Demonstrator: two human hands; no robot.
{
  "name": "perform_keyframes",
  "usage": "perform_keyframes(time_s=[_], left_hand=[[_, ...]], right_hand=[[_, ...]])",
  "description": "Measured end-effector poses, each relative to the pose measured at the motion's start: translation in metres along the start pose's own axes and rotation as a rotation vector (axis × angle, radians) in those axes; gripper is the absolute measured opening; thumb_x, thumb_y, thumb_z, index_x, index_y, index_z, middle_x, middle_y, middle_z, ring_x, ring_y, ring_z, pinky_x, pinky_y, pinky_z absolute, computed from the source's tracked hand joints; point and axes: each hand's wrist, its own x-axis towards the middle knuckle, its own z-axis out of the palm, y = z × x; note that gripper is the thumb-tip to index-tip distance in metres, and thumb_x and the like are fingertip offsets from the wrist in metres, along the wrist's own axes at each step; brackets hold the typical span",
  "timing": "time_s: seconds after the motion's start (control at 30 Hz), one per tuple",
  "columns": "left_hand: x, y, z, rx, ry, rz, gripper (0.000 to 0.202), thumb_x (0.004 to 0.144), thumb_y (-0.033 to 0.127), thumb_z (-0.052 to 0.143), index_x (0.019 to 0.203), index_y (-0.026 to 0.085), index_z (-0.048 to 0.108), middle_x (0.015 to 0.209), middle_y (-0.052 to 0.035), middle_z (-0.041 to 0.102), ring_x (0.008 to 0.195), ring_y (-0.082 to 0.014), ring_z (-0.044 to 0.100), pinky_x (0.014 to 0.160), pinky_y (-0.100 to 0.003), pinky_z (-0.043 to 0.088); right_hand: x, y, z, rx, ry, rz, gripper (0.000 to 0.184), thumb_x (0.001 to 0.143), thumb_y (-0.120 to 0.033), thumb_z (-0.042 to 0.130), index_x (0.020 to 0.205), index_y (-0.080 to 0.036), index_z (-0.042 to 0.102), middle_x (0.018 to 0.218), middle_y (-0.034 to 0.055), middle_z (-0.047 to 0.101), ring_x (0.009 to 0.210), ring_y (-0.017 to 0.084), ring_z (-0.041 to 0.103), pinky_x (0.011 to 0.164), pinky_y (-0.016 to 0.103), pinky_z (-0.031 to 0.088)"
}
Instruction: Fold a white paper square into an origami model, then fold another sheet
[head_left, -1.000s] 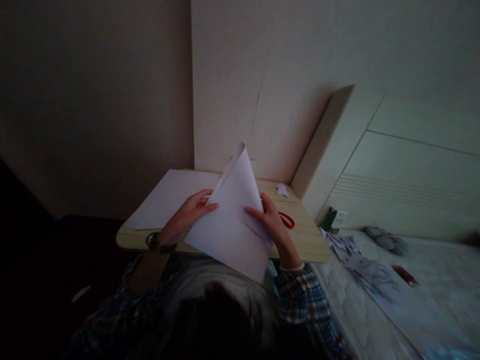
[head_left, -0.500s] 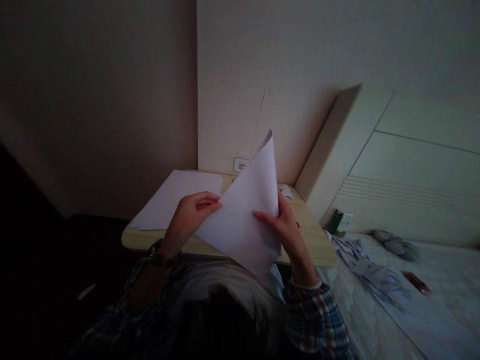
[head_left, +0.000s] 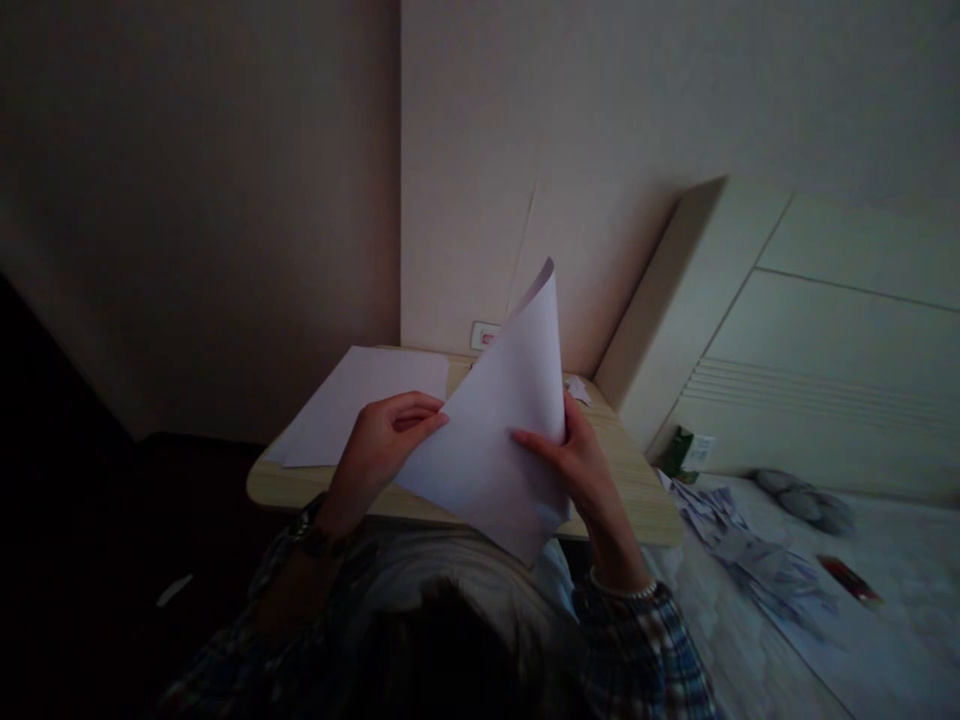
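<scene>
A white sheet of paper [head_left: 487, 450] is held up at a slant above the wooden table [head_left: 645, 490], its upper corner curling over. My left hand [head_left: 390, 435] pinches the sheet's left edge between thumb and fingertips. On the right side my right hand [head_left: 581, 455] grips it, thumb on the near face and fingers behind, mostly hidden. Beneath and to the left of my left hand, more white paper [head_left: 367, 375] lies flat on the table; how many sheets, I cannot tell.
A small paper scrap [head_left: 577, 390] lies at the table's back right. On the bed [head_left: 727, 610] to the right are crumpled paper strips [head_left: 765, 555], a grey bundle [head_left: 802, 497] and a green packet [head_left: 679, 450]. A wall socket [head_left: 484, 335] sits behind the table.
The view has shifted slightly, so everything appears a little lower and further right. Both hands keep the same hold on the sheet.
</scene>
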Motion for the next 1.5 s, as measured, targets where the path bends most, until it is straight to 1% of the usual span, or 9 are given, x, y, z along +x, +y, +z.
perform_keyframes(time_s=[0.2,0.43,0.57,0.77,1.03,1.2,1.27,1.4,1.5], left_hand=[[-0.003,0.004,0.0,0.063,-0.005,0.03,0.014,0.067,0.031,0.071,0.074,0.018,0.07,0.074,-0.0019,0.075,0.072,-0.0195,0.07,0.07,-0.027,0.056],[-0.007,0.012,0.001,0.062,0.035,0.045,0.014,0.065,0.029,0.071,0.073,0.018,0.069,0.072,-0.0022,0.074,0.07,-0.019,0.071,0.069,-0.026,0.057],[-0.008,0.013,0.001,0.057,0.029,0.05,0.013,0.066,0.029,0.071,0.074,0.018,0.069,0.072,-0.0019,0.075,0.07,-0.0184,0.071,0.069,-0.026,0.058],[-0.01,0.016,0.002,0.039,0.039,0.053,0.015,0.065,0.029,0.072,0.075,0.017,0.07,0.073,-0.0016,0.075,0.07,-0.0175,0.071,0.069,-0.025,0.058],[-0.017,0.024,0.003,0.092,0.046,0.118,0.009,0.071,0.027,0.068,0.073,0.019,0.07,0.073,0.0009,0.074,0.069,-0.0145,0.07,0.068,-0.021,0.057],[-0.02,0.028,0.002,0.177,0.088,0.141,0.009,0.073,0.027,0.067,0.072,0.019,0.07,0.072,0.0007,0.074,0.067,-0.0158,0.07,0.067,-0.023,0.057],[-0.021,0.029,0.001,0.207,0.089,0.166,0.009,0.074,0.028,0.066,0.071,0.02,0.069,0.072,0.0008,0.074,0.067,-0.0159,0.07,0.067,-0.022,0.057],[-0.024,0.032,0.002,0.276,0.066,0.215,0.011,0.077,0.028,0.063,0.072,0.02,0.07,0.073,0.0007,0.074,0.068,-0.0162,0.07,0.068,-0.022,0.056],[-0.026,0.033,0.002,0.298,0.071,0.232,0.011,0.077,0.028,0.063,0.073,0.021,0.071,0.074,0.0009,0.075,0.067,-0.0157,0.07,0.068,-0.022,0.056]], right_hand=[[-0.002,-0.003,0.001,-0.029,0.005,0.008,0.053,0.065,-0.039,0.077,0.114,-0.027,0.058,0.101,0.0024,0.065,0.087,0.025,0.061,0.073,0.036,0.052],[-0.004,-0.009,0.0,-0.014,0.014,-0.002,0.051,0.065,-0.036,0.077,0.112,-0.027,0.058,0.1,0.0019,0.066,0.088,0.024,0.062,0.074,0.035,0.052],[-0.004,-0.01,-0.001,-0.008,0.016,-0.013,0.051,0.065,-0.035,0.077,0.112,-0.027,0.059,0.1,0.0015,0.067,0.089,0.024,0.062,0.074,0.034,0.052],[-0.007,-0.013,-0.001,0.0,0.017,0.001,0.057,0.065,-0.035,0.078,0.117,-0.025,0.058,0.104,0.0022,0.067,0.09,0.023,0.061,0.075,0.033,0.052],[-0.01,-0.017,-0.002,0.0,0.043,0.009,0.056,0.065,-0.038,0.079,0.116,-0.024,0.06,0.105,0.0037,0.066,0.092,0.024,0.06,0.077,0.035,0.052],[-0.01,-0.021,-0.005,-0.013,-0.008,0.009,0.057,0.063,-0.037,0.08,0.115,-0.025,0.059,0.109,0.0042,0.066,0.097,0.025,0.06,0.081,0.038,0.051],[-0.009,-0.028,-0.007,0.015,-0.043,0.003,0.053,0.065,-0.038,0.078,0.114,-0.026,0.059,0.109,0.0033,0.067,0.098,0.025,0.061,0.082,0.037,0.052],[-0.002,-0.046,-0.008,0.15,-0.043,0.003,0.037,0.072,-0.039,0.071,0.106,-0.027,0.061,0.099,0.0016,0.069,0.092,0.024,0.065,0.071,0.034,0.055],[0.005,-0.057,-0.008,0.212,-0.012,0.008,0.034,0.07,-0.038,0.073,0.1,-0.027,0.064,0.093,0.0009,0.071,0.083,0.023,0.066,0.065,0.033,0.054]])
